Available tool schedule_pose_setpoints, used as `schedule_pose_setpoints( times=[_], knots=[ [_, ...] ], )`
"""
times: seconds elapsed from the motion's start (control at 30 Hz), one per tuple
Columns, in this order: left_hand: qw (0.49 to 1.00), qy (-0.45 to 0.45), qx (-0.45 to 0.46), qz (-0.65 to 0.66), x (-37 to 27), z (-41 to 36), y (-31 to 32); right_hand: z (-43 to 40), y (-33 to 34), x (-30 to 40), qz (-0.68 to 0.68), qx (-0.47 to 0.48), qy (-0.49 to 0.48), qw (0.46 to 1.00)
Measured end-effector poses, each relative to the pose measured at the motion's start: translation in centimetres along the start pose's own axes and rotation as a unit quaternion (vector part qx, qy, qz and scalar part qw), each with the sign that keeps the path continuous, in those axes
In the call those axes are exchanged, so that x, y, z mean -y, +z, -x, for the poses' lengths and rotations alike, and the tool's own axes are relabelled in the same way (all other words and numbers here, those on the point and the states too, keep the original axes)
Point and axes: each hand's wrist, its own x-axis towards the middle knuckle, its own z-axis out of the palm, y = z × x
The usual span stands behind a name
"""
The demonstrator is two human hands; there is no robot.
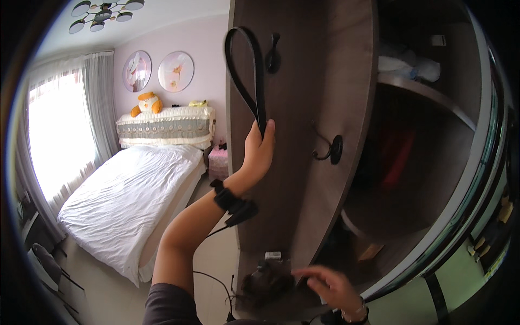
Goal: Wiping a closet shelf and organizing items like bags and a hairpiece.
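Observation:
Raised in front of the brown wooden cabinet side (284, 183), my left hand (261, 142) grips a looped black strap (260, 73) between thumb and fingers. The loop stands above the hand, left of a black coat hook (274, 55). A second black coat hook (335, 149) is mounted to the right of that hand. My right hand (331, 286) is low at the right, fingers apart, with nothing seen in it. Beside its fingertips lies a dark, blurred object (268, 280) on the cabinet's low shelf. A black device with a cable is strapped to my left wrist.
Right of the panel are open cabinet shelves (426, 93) with folded cloth (394, 64) and something red. A bed with a white cover (134, 203) stands at the left, near a curtained window. A pink-covered bedside table (218, 160) is beside it. A black cable (215, 278) hangs near the floor.

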Motion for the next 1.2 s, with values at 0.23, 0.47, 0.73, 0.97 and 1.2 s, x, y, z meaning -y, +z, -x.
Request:
schedule_pose_setpoints(
  times=[0.23,0.47,0.73,0.97,1.2],
  knots=[
    [0.968,-0.177,0.118,0.131,-5.6,5.6,-4.4,-11.5,3.3,0.1,0.129,-0.169,-0.266,0.940],
    [0.946,-0.295,0.138,0.012,-6.8,8.6,-7.1,-15.7,6.6,0.7,-0.261,0.084,-0.142,0.951],
    [0.820,0.243,0.173,-0.489,-7.2,10.5,-12.2,-15.0,3.2,0.3,-0.313,0.051,-0.116,0.941],
    [0.910,-0.061,0.375,-0.167,-1.3,12.4,-10.1,-15.8,2.3,1.5,-0.411,-0.011,-0.141,0.900],
    [0.907,-0.082,0.399,-0.107,-0.5,16.0,-5.3,-14.5,1.9,3.5,-0.483,-0.146,-0.175,0.846]
  ],
)
